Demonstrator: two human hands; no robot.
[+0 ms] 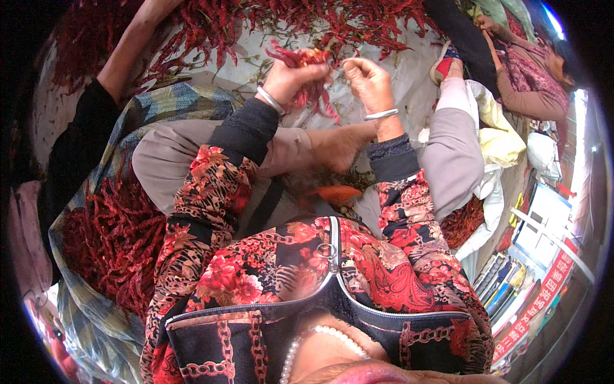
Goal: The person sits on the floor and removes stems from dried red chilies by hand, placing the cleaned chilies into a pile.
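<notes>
My left hand [295, 79] is closed around a bunch of dried red chili peppers [314, 98], whose tips hang below the fist and stick out above it. Close beside it on the right, a small gap away, is my right hand [369, 84], with thumb and forefinger pinched together; whether something small lies between them cannot be told. Each wrist wears a silver-coloured bangle. Beyond both hands a loose heap of dried red chili peppers [288, 14] lies on a pale sheet [417, 62], with loose stems scattered on it.
A checked cloth sack [168, 98] at the left holds more dried chilies [115, 240]. A person's bare forearm [129, 53] reaches in at the upper left. Another person [532, 81] sits at the upper right. White and yellow bags [499, 144] lie right of my bent leg. An orange object [336, 193] is between my legs.
</notes>
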